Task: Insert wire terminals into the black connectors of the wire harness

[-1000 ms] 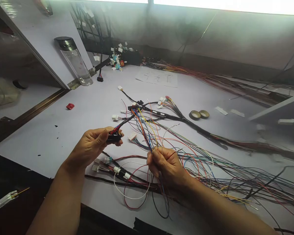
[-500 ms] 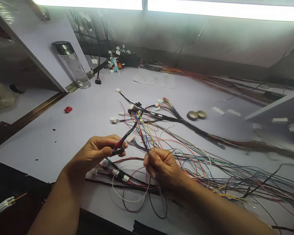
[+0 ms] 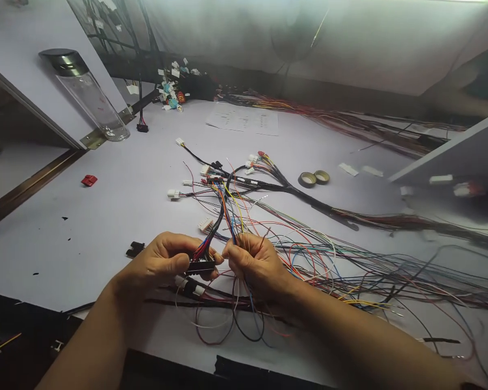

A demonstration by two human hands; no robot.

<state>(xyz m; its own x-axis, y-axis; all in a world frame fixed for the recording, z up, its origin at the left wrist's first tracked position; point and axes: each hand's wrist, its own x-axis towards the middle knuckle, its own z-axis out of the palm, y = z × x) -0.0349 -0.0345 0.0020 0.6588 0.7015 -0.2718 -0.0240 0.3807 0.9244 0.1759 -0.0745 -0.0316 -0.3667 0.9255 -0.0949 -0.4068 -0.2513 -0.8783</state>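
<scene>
My left hand [image 3: 168, 257] grips a black connector [image 3: 201, 266] between thumb and fingers. A black-taped wire bundle [image 3: 218, 219] runs up from it, with red and blue wires showing at its end. Close beside the connector, my right hand [image 3: 254, 265] pinches several loose wires [image 3: 236, 219] in yellow, blue, orange and other colours; their ends are hard to make out. Those wires lead up to another black connector [image 3: 215, 180] on the table. A white connector [image 3: 206, 225] lies just beyond my hands.
Long loose wires [image 3: 350, 271] spread to the right. A black-taped harness trunk [image 3: 309, 203] crosses behind. Two tape rolls [image 3: 308, 179], a paper sheet [image 3: 244, 120], a red connector [image 3: 89, 180] and a glass bottle [image 3: 91, 103] stand or lie around. A black connector [image 3: 135, 249] lies left of my hand.
My right hand has moved closer to the black connector in my left hand, which has turned to show its long side. The whole view has shifted, so the table items appear further left.
</scene>
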